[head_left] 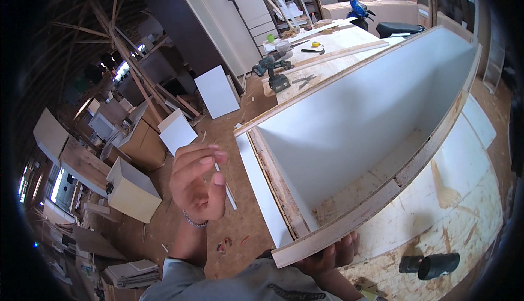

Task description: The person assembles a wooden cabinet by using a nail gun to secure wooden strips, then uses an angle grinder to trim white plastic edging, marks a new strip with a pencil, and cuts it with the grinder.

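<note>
My left hand (199,186): raised left of the box, clear of it, fingers loosely curled, gap between thumb and fingertips, nothing seen gripped. Slight blur at the fingertips. Beaded bracelet (195,222) on that wrist. White strip (231,194) shows beyond the thumb, lower down.

My right hand (335,253): under the near rim of the box, fingers bent and closed on its outer side, thumb hidden, so can't tell the full grip.

Open cabinet box (360,121): right in front of me, running from my waist off to the upper right, open side up. White inside walls, raw wood edges, brownish marks along the inside bottom. Its near side overlaps a stained white worktable (469,208); contact under it hidden. Black cylindrical object (438,266) on that table, lower right.

Behind the box, second worktable (355,41) with cordless drill (278,77), pliers (304,80), yellow tape measure (315,44), long wooden strip (338,60). Blue motorbike (360,10) past it. Left: white panel (217,92) upright, smaller white panel (177,130) tilted near it, cream box (136,197) on the brown floor (240,235).
</note>
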Tool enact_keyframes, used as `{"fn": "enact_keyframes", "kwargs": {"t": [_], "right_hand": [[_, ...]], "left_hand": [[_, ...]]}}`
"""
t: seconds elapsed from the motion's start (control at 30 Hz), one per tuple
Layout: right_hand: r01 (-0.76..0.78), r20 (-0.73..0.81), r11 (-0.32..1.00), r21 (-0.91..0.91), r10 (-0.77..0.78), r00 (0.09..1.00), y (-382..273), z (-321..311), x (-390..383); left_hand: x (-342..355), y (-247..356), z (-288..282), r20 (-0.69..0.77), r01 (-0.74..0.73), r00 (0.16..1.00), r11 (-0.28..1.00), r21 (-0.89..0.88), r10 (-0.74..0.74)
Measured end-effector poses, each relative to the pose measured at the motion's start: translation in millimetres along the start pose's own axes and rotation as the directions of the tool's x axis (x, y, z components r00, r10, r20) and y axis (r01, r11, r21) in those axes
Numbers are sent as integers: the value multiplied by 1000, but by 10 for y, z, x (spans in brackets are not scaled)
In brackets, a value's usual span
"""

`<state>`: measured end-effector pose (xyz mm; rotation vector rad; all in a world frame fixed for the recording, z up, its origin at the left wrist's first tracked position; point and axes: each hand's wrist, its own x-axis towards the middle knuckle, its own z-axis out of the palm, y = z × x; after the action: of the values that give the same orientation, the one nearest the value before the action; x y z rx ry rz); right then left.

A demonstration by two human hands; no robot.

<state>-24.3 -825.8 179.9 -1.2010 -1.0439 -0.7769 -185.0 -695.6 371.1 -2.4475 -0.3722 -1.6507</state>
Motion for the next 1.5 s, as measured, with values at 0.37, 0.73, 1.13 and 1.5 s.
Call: {"fn": "enact_keyframes", "kwargs": {"t": [0.37,0.73,1.13,1.5], "right_hand": [[37,93,988,-152,-23,995,-74,-27,51],[-89,262,957,-277,164,951,-230,-169,60],[-340,-13,871,-353,359,933,-601,-32,44],[439,497,389,-810,59,866,-1560,1032,1256]], "left_hand": [[174,-177,94,345,-134,928,990,-39,139],[58,-809,-26,372,-153,916,988,-17,149],[-762,-2105,98,814,343,581,915,-211,-30],[-5046,-3299,526,975,481,-182,876,-27,130]]}}
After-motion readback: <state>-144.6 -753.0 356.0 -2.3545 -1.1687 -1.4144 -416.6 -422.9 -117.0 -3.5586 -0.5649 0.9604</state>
